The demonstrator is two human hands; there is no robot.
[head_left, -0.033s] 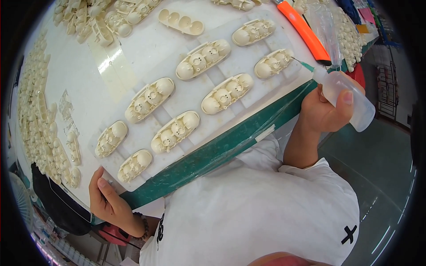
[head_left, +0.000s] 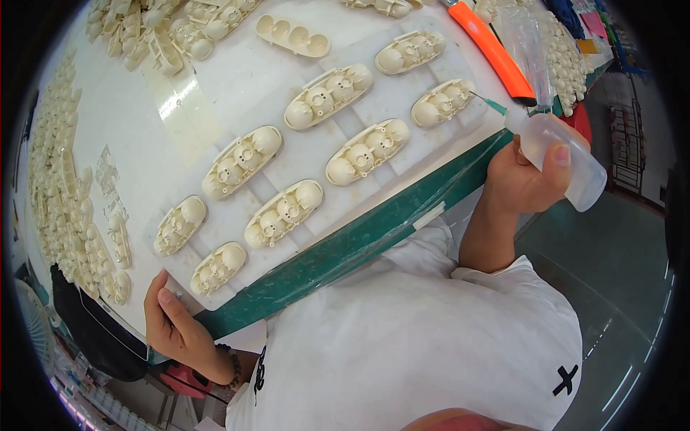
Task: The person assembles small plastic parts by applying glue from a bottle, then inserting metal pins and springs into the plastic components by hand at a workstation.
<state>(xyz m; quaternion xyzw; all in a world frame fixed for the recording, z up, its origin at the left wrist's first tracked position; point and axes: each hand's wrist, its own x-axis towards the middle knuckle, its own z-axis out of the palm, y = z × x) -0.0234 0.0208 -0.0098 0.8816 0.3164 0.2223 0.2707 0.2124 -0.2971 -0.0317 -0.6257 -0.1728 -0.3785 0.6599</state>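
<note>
My right hand (head_left: 528,176) is closed around a translucent plastic squeeze bottle (head_left: 564,161), tilted with its thin needle and green hub (head_left: 494,105) pointing left. The needle tip is at the right end of a cream plastic pod-shaped piece (head_left: 442,103) with rounded balls inside. Several similar pieces stand in two rows on a translucent white tray (head_left: 334,208). At the tray's near left corner is my left hand (head_left: 176,323), its thumb and fingers closed on the edge; the fingertips are partly hidden.
An orange-handled cutter (head_left: 492,50) lies beyond the bottle, beside a clear plastic bag (head_left: 525,47). An empty cream shell (head_left: 293,36) lies behind the tray. Piles of cream parts (head_left: 61,194) cover the table's left side. Green edging (head_left: 345,255) runs along the table's near side.
The bottle and its needle have shifted very slightly up and left in my right hand. My left hand and the tray have not moved.
</note>
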